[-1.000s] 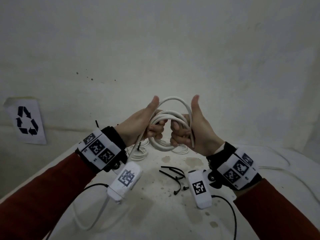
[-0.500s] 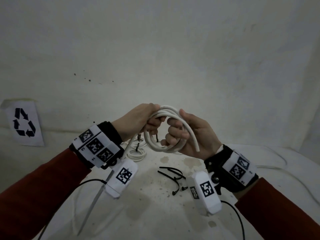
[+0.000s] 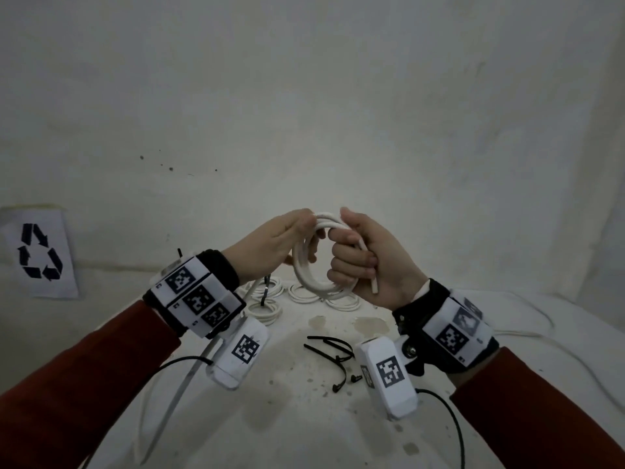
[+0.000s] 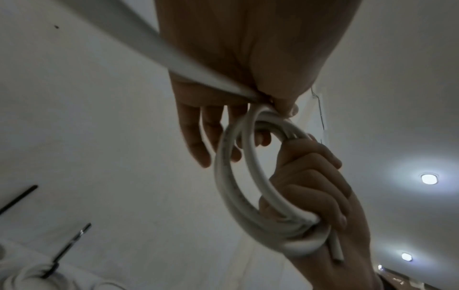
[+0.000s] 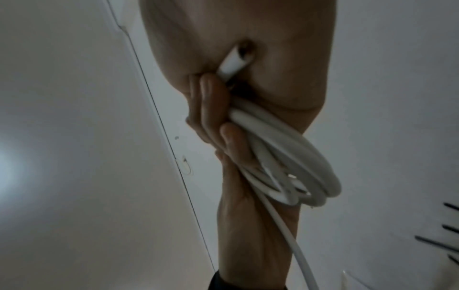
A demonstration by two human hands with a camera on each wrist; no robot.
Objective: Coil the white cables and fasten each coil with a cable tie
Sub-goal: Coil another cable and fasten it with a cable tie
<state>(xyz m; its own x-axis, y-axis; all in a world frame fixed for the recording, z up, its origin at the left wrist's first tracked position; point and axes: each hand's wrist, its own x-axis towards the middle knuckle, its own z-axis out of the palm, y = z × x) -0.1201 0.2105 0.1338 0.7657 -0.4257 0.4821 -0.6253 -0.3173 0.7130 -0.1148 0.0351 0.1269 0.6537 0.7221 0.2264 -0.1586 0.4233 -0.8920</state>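
Observation:
Both hands hold a white cable coil up above the table. My right hand grips the coil's right side in a fist, and the cable's cut end sticks out below the fingers. My left hand pinches the top of the coil between thumb and fingers. From there the loose cable tail runs down past the left wrist to the table. In the right wrist view the loops lie bunched in the curled fingers. Loose black cable ties lie on the table below the hands.
Several tied white coils lie at the back of the white table, under the hands. More white cable trails along the right side. A recycling sign hangs on the wall at left.
Both hands have rolled over the coil and lifted slightly. The thumbs, first pointing up, now close onto the loops. The loose tail has swung up past the left wrist.

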